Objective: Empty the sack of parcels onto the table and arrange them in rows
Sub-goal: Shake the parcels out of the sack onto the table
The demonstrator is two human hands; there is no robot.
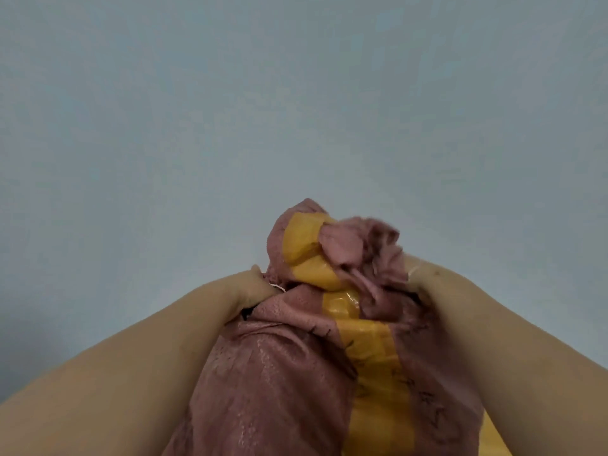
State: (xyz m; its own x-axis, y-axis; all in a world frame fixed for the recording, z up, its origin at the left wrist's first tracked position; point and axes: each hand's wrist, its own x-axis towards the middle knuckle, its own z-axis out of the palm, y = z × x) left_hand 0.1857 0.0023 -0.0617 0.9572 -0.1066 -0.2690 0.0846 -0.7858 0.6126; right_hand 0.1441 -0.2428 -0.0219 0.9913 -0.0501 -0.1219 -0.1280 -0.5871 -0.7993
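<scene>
On my feed both forearms are bare, with no sleeves, watch or bracelet showing. Little of the left hand (255,284) or the right hand (415,269) is visible; no gloves or rings there.

The scene is lit softly and evenly, at moderate brightness, and no single light source can be made out. The pale wall (296,93) is rendered slightly darker toward the corners. Faint glare is seen on the yellow tape (342,306) of the sack (279,373). Slight blur is noted throughout, and the forearms are stretched wide at 7 and 5 o'clock.
</scene>
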